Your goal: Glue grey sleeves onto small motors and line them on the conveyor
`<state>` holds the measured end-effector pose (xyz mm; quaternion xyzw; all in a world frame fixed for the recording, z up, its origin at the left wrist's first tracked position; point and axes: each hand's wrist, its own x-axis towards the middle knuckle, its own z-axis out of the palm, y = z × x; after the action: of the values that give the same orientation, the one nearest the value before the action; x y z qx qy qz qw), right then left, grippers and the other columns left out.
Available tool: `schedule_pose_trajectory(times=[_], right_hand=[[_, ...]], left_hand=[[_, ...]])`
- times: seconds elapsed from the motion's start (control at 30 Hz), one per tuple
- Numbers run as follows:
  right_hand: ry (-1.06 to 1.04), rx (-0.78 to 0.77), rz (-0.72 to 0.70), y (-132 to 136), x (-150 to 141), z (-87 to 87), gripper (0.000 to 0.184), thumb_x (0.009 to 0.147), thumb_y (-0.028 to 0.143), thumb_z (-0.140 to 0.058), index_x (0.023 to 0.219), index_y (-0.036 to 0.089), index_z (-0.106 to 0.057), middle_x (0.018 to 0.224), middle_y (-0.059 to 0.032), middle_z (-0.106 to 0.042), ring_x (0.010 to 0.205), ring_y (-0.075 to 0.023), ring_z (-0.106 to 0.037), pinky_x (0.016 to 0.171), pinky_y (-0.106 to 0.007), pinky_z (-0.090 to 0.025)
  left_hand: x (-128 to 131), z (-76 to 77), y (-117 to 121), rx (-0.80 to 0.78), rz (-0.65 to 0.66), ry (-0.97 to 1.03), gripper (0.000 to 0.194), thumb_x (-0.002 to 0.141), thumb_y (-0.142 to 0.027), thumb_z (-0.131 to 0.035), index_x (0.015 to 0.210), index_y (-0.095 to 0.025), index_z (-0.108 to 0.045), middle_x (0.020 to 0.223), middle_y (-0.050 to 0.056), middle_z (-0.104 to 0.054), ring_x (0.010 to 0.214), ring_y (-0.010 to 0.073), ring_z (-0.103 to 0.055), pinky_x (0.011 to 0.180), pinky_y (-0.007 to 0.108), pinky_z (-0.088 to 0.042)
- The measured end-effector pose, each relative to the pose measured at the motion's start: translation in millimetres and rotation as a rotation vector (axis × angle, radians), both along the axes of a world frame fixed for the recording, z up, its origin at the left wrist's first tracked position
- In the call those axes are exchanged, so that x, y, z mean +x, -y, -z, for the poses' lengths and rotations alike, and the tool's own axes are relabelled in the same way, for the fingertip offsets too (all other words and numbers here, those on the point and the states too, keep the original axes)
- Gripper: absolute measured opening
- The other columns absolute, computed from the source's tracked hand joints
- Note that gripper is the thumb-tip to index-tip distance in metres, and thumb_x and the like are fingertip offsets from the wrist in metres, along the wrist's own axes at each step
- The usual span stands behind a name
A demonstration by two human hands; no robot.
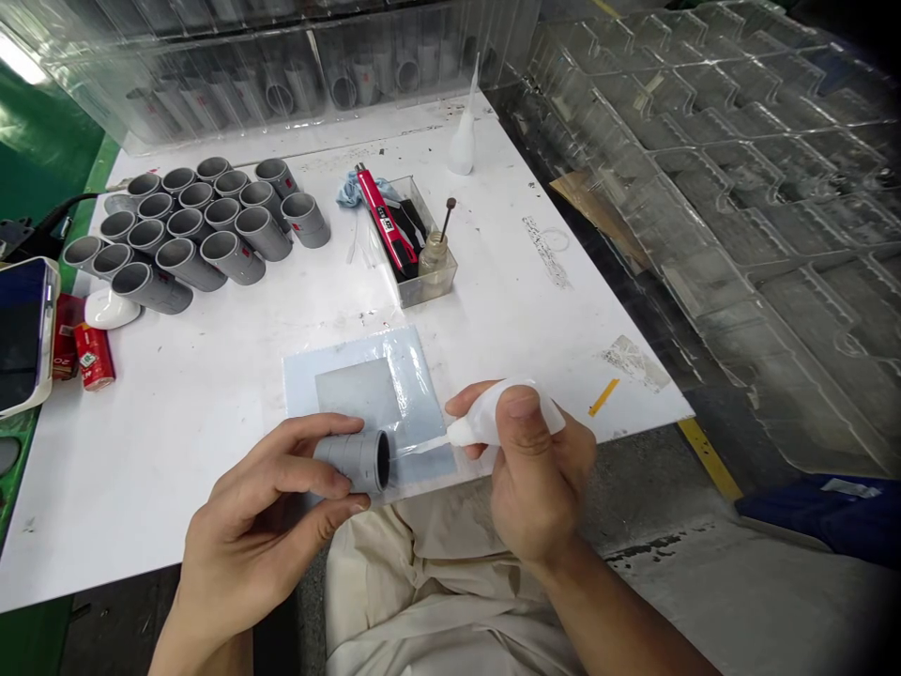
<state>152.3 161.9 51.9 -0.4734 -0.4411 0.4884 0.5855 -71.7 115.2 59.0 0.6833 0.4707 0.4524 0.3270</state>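
Grey, the tube [353, 458] sits pinched in my half-curled left hand [257, 512]. My right hand [539, 483] wraps a white bottle [487, 417], its nozzle [432, 442] pointing left.

The rear red pack [67, 340] bears upside-down "20"; the red tool's label [384, 219] is unclear.

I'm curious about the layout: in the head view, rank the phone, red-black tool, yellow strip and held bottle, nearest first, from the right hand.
1. Bottle: in the right hand.
2. Yellow strip: to its right.
3. Red-black tool: ahead, leftward.
4. Phone: far left.
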Motion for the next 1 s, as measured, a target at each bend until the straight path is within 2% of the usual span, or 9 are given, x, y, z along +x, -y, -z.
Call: schedule_pose_trajectory(times=[0.07, 0.13, 0.23, 0.37, 0.57, 1.0], right_hand=[[-0.028, 0.0, 0.0, 0.5, 0.5, -0.1, 0.044, 0.109, 0.054, -0.063, 0.086, 0.024, -0.084, 0.065, -0.0008, -0.068, 0.058, -0.015, -0.06, 0.054, -0.029, -0.048], [-0.047, -0.002, 0.007, 0.9, 1.0, -0.9, 0.047, 0.11, 0.057, -0.06, 0.086, 0.025, -0.084, 0.066, -0.0014, -0.069, 0.058, -0.017, -0.06, 0.055, -0.032, -0.049], [-0.043, -0.012, 0.018, 1.1, 1.4, -1.6, 0.052, 0.11, 0.061, -0.056, 0.085, 0.025, -0.084, 0.065, -0.0023, -0.068, 0.057, -0.0185, -0.06, 0.055, -0.035, -0.05], [-0.064, 0.017, 0.005, 0.9, 1.5, -0.9, 0.048, 0.111, 0.056, -0.058, 0.087, 0.023, -0.084, 0.064, -0.0013, -0.068, 0.057, -0.0168, -0.06, 0.054, -0.032, -0.049], [-0.048, 0.028, -0.017, -0.1, 1.1, -1.5, 0.045, 0.11, 0.055, -0.061, 0.087, 0.023, -0.084, 0.061, 0.0001, -0.065, 0.057, -0.0151, -0.062, 0.055, -0.029, -0.048], [0.064, 0.003, -0.029, -2.1, -0.6, -2.2, 0.045, 0.108, 0.057, -0.062, 0.087, 0.024, -0.084, 0.061, 0.0008, -0.064, 0.058, -0.0153, -0.062, 0.053, -0.027, -0.048]], left_hand=[[0.2, 0.7, 1.1, -0.03, -0.015, 0.044, 0.038, 0.088, 0.01, -0.075, 0.105, -0.024, -0.073, 0.133, 0.004, -0.076, 0.125, 0.022, -0.073, 0.096, 0.031, -0.064], [0.1, 2.0, 2.4, -0.07, -0.054, 0.084, 0.048, 0.087, 0.009, -0.078, 0.12, -0.026, -0.074, 0.132, 0.005, -0.076, 0.128, 0.0222, -0.071, 0.095, 0.029, -0.064], [0.1, 4.2, 2.9, -0.089, -0.087, 0.069, 0.059, 0.087, 0.007, -0.08, 0.134, -0.028, -0.074, 0.133, 0.005, -0.071, 0.126, 0.0216, -0.07, 0.098, 0.028, -0.063], [1.1, 5.3, 1.6, -0.102, -0.062, 0.115, 0.053, 0.09, 0.009, -0.074, 0.128, -0.028, -0.074, 0.134, 0.006, -0.07, 0.126, 0.0226, -0.072, 0.1, 0.032, -0.064], [0.8, 4.8, 1.9, -0.14, -0.063, 0.12, 0.046, 0.093, 0.007, -0.073, 0.121, -0.029, -0.071, 0.131, 0.004, -0.07, 0.127, 0.0171, -0.068, 0.098, 0.024, -0.063], [-0.3, 4.8, 1.4, -0.138, -0.039, 0.082, 0.045, 0.093, 0.005, -0.074, 0.121, -0.03, -0.071, 0.13, 0.006, -0.07, 0.124, 0.0192, -0.069, 0.091, 0.024, -0.064]])
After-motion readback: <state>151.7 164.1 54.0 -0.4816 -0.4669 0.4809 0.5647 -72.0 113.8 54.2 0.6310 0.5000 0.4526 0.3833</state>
